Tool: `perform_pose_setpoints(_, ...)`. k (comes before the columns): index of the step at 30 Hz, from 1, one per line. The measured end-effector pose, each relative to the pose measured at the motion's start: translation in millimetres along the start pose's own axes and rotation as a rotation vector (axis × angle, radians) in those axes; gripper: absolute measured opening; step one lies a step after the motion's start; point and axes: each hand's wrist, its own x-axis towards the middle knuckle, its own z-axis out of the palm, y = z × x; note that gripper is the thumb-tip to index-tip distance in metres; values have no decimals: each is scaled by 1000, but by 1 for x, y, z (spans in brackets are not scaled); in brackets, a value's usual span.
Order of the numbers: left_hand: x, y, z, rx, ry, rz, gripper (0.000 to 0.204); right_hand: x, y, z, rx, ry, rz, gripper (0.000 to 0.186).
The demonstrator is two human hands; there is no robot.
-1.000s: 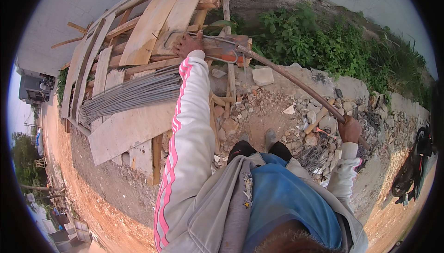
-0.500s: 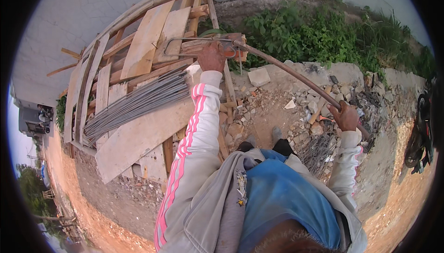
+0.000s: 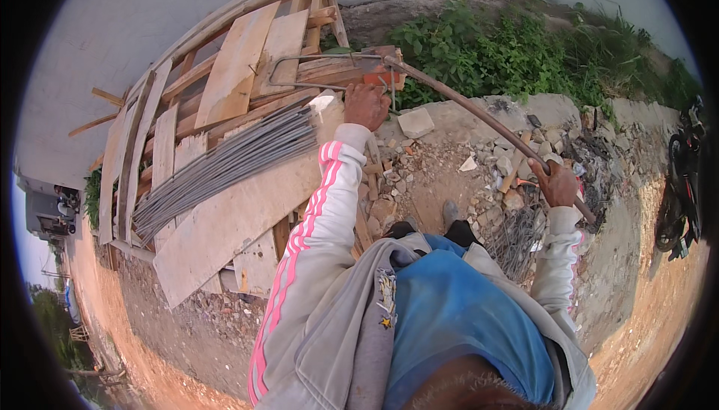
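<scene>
My left hand (image 3: 365,106) has its fingers curled on a bent steel rod (image 3: 286,60), near a wooden bending bench with an orange-red piece (image 3: 378,79) and upright pins. The rod forms a rectangular loop lying over the boards. A long rusty pipe (image 3: 479,114) runs from that bench down to the lower right, its far end beside the rod. My right hand (image 3: 560,187) is closed round the pipe near its lower end.
Stacked planks (image 3: 232,65) and a bundle of straight steel rods (image 3: 225,170) fill the left. Weeds (image 3: 487,58) grow along the wall. Rubble (image 3: 464,178) lies around my feet. A motorbike (image 3: 678,185) stands at far right; a dirt road curves along the lower left.
My left hand has moved down and right from over the rod loop to the part beside the bench. My right hand and the pipe's near end have moved slightly up and left.
</scene>
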Motion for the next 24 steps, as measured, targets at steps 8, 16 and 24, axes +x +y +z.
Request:
perform_pose_setpoints(8,-1,2,-18,-2,-37,61,40,-60,-46,-9,-47,10,127,66)
perform_pose_setpoints(16,9,-1,-15,-25,-21,-43,34,-90,-70,-14,-31,50,147,58)
perform_pose_setpoints(24,16,1,-7,13,-1,-96,32,-109,-82,-11,-42,61,149,56)
